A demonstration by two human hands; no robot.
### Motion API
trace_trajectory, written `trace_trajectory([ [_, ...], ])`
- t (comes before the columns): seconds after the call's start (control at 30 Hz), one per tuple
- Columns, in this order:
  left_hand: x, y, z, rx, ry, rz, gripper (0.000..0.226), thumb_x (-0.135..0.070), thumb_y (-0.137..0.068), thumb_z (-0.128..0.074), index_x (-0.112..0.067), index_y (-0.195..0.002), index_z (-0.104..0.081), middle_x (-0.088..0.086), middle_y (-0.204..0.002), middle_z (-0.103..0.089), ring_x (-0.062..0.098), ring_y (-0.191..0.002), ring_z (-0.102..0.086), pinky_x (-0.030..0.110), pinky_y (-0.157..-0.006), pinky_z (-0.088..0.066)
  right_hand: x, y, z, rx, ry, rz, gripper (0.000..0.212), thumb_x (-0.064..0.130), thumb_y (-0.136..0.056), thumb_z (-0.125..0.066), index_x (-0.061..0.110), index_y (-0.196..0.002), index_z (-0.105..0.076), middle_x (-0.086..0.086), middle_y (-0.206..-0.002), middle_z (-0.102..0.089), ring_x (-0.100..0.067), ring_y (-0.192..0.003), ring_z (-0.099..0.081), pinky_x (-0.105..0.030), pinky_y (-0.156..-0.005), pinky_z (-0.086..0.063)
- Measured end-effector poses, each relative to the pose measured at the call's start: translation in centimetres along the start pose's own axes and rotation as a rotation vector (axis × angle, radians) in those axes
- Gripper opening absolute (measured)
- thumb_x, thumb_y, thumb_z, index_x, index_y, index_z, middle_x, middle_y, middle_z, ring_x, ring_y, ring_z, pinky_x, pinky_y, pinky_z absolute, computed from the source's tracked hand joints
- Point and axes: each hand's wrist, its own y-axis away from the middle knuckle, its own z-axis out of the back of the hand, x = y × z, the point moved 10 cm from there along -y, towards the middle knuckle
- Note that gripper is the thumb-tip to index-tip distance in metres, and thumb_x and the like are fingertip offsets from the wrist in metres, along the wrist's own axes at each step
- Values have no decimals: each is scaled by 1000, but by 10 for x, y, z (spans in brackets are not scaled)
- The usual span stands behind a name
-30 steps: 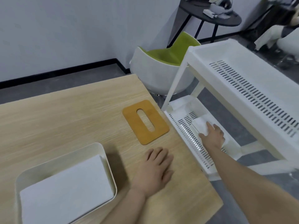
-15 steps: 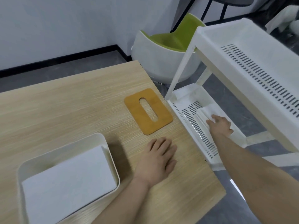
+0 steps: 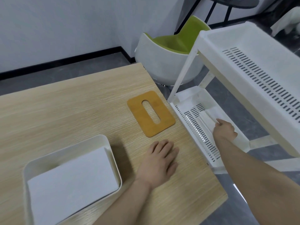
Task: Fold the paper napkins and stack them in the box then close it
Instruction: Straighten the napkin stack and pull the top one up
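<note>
On the wooden table point(image 3: 73, 108), the person's left hand point(image 3: 159, 161) lies flat, palm down, its fingers relaxed and spread, holding nothing. Just beside it, toward the person's left, sits a white box point(image 3: 113, 153) with rounded corners, and a stack of white paper napkins point(image 3: 71, 187) fills most of its inside. Beyond the hand lies the box's flat orange-brown lid point(image 3: 138, 109) with an oblong slot through its middle; it rests on the tabletop near the right edge, apart from the box.

Beside the table stands a white plastic shelf cart point(image 3: 253, 51) with slotted trays. The right hand point(image 3: 224, 131) reaches down into the lower tray point(image 3: 191, 101), its fingers curled and pinching the edge of a white napkin point(image 3: 209, 116) that lies in that tray. A green and white chair point(image 3: 168, 57) stands on the grey floor behind the cart.
</note>
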Motion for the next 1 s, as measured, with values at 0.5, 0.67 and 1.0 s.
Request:
trace_trajectory([
  [0.5, -5, -15, 35, 177, 775, 537, 47, -48, -102, -37, -25, -142, -50, -6, -140, -53, 12, -128, -48, 27, -105, -37, 58, 125, 92, -135, -374, 479, 26, 9, -94, -57, 13, -117, -68, -10, -84, -74, -25, -61, -61, -38, -60, -53],
  [0.67, -11, 8, 55, 60, 1575, 1029, 39, -58, -97, -43, -32, -125, -51, -4, -120, -61, 11, -108, -62, 36, -87, -57, 87, 197, 126, -108, -336, 805, 35, -4, -84, -66, 16, -113, -71, -2, -109, -72, -18, -101, -67, -48, -94, -46],
  [1.0, 20, 63, 119, -221, 1697, 1185, 29, -15, -97, -59, -6, -124, -58, 14, -111, -70, 29, -95, -71, 43, -78, -61, 132, 307, 156, -215, -258, 1491, 33, 7, -91, -49, 17, -116, -70, -1, -122, -66, -13, -114, -60, -46, -100, -39],
])
